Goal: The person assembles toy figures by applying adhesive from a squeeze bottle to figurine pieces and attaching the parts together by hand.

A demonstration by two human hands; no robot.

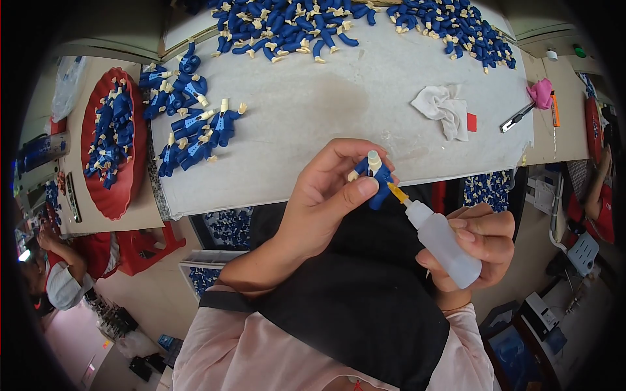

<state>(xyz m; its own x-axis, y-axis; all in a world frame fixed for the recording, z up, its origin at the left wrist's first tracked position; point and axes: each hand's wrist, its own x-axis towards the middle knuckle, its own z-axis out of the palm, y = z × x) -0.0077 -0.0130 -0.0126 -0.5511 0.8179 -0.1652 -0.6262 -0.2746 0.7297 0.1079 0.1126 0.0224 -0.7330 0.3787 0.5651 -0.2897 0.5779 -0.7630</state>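
Note:
My left hand (326, 189) pinches a small blue figurine body (379, 177) with a cream neck stub and a cream hand, held upright over the table's near edge. In my right hand (484, 244) is a translucent white squeeze bottle (448, 246), tilted with its nozzle up and to the left. Its yellowish tip (397, 193) meets or nearly meets the figurine's side; exact contact is hard to tell. Several similar figurine bodies (195, 133) lie on the left part of the table.
Loose blue arms (287, 29) and more small blue parts (456, 32) are heaped along the white table's (280, 143) far edge. A red oval tray (134, 173) of figurines stands left. A white cloth (443, 111), a utility knife (517, 120) and a pink piece (540, 94) lie right. Other people work at both sides.

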